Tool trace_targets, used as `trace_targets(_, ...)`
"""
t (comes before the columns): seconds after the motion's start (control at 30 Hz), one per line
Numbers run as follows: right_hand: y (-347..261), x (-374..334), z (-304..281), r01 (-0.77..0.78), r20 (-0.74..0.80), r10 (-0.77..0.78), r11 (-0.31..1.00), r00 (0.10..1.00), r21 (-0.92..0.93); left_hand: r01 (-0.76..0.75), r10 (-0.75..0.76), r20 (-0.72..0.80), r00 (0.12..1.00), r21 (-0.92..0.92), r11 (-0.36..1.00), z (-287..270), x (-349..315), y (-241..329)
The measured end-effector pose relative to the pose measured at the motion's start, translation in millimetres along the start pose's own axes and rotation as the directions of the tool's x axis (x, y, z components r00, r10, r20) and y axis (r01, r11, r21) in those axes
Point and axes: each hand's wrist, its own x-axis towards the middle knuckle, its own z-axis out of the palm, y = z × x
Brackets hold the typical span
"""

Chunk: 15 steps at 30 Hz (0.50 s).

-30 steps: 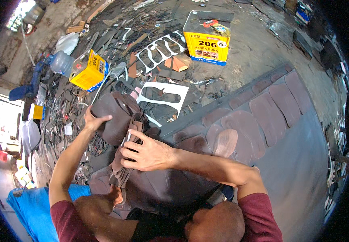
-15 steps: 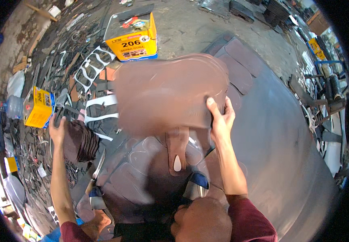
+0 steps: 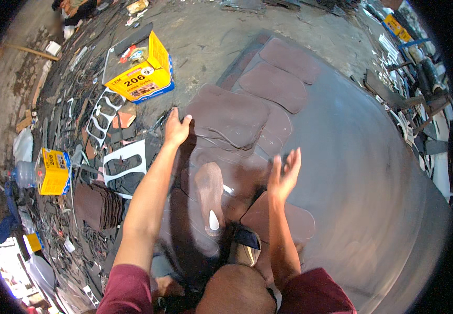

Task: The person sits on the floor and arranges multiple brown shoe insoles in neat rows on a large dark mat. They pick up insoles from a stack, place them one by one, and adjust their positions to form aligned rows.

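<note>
Several brown sheets with rounded corners lie in a loose stack (image 3: pixel 229 112) in front of me, on a large dark sheet (image 3: pixel 352 172). At the stack's left edge is my left hand (image 3: pixel 178 128), thumb and fingers apart; whether the thumb touches the edge is hard to tell. My right hand (image 3: pixel 284 175) is raised to the right of the stack's near side, its fingers spread and nothing in them. A brown sole-shaped piece (image 3: pixel 209 183) with a white oval at its heel lies between my forearms. Another rounded brown piece (image 3: pixel 292 220) shows beside my right forearm.
More rounded brown pieces (image 3: pixel 273 86) lie beyond the stack. A yellow and blue tin (image 3: pixel 140 78) stands far left, and a smaller yellow box (image 3: pixel 55 172) nearer the left rim. Dark scraps, a white cut-out frame (image 3: pixel 127 162) and a pile of brown pieces (image 3: pixel 98 204) cover the left floor.
The brown sheet that my right hand held up is down on the others, and that hand has let go. My left hand has moved right to the stack's edge. The view has shifted.
</note>
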Motion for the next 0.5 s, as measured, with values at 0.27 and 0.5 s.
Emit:
trace_targets(0.27, 51, -77, -141, 0.051, 0.2, -0.007, 0.975, 0.98, -0.217, -0.066, 0.005, 0.271, 0.963, 0.218, 0.974, 35, 40, 56)
trace_targets(0.5, 34, -81, -186, -0.031, 0.017, 0.035, 0.976, 0.999, -0.214, 0.327, -0.377, 0.108, 0.92, 0.32, 0.889, 23, 79, 43)
